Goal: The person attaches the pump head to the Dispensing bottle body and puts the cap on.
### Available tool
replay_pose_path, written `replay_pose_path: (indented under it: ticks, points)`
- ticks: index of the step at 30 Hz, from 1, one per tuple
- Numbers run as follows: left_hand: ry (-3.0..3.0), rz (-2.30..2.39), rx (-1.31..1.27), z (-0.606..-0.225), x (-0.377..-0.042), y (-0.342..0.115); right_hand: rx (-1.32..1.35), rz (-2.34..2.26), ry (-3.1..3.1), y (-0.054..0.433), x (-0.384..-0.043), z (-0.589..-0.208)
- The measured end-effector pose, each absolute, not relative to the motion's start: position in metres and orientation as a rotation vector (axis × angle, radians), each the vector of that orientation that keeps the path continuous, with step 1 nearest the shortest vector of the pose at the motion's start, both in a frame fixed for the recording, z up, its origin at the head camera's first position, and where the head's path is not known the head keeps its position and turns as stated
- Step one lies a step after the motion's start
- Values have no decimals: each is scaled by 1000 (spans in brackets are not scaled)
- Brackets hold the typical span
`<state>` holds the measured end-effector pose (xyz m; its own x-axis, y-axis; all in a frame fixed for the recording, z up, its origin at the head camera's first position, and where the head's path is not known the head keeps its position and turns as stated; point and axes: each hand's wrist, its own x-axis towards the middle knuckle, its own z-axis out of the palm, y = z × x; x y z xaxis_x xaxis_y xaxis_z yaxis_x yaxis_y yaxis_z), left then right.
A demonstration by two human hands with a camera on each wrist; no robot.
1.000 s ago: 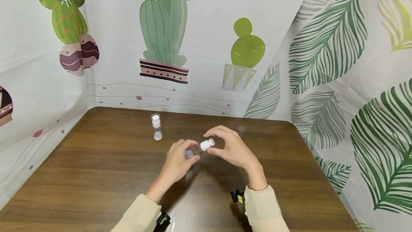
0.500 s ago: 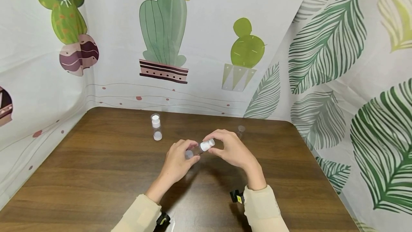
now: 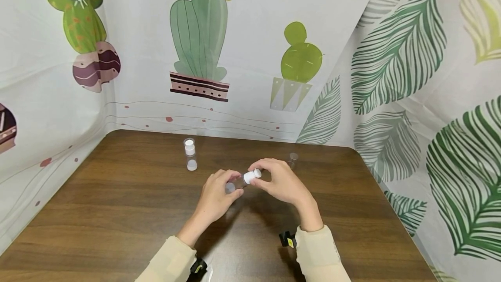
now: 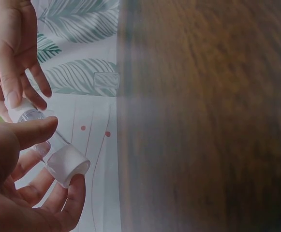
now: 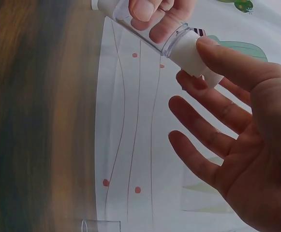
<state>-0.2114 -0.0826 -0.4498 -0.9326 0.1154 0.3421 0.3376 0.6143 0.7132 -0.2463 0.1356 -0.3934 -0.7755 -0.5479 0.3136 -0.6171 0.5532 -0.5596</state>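
A small clear pump bottle [image 3: 239,182] with a white pump top [image 3: 249,177] is held tilted above the table, its top end toward the right. My left hand [image 3: 217,193] grips the clear body between thumb and fingers; the white base [image 4: 68,164] shows past the fingers in the left wrist view. My right hand [image 3: 282,182] pinches the white pump top between thumb and index finger. Its other fingers [image 5: 198,121] are spread loosely away from the bottle in the right wrist view.
A second pump bottle [image 3: 190,155] with a clear cap stands upright at the back left of the brown wooden table [image 3: 117,195]. A clear cap [image 3: 293,157] stands behind the right hand, partly hidden. A patterned cloth [image 3: 250,47] hangs behind the table.
My right thumb and index finger have closed from a wider spread onto the white pump top, with small shifts of the hand since. The left hand and its bottle stay in place.
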Motion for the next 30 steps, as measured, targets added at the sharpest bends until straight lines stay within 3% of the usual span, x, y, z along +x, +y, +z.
replay_pose_path:
  ticks: [15,30]
  points:
    - [-2573,-1222,-377,-451,-211,-82,890,1052,-2743,134,-244,-393]
    - [-2571,-1213,-377,-449,-210,-82,982,1082,-2642,139,-245,-390]
